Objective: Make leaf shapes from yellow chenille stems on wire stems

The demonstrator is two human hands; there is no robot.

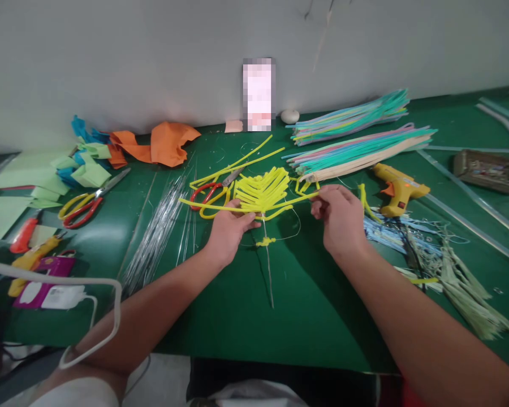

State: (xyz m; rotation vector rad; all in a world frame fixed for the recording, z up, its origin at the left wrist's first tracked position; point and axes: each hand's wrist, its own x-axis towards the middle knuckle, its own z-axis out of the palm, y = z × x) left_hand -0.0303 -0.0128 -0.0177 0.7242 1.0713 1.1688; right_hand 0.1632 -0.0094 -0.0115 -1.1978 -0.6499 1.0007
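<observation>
Hands met over the middle of the green worktop [246, 322]. Left hand [229, 229] had its grip closed on a yellow pipe-cleaner leaf [261, 195], thumb on top, above a thin wire stem [268, 265]. Right hand [341, 217] pinched the leaf's right end between fingertips. Red-handled scissors [210, 192] lay just behind; a yellow glue gun [396, 189] sat to the right, beside bundled pastel pipe cleaners [356, 150].

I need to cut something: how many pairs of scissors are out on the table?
2. One pair of scissors lies at the left beside the green paper; the other scissors lie just beyond the left hand, partly under the yellow pipe cleaners. More may be hidden.
</observation>
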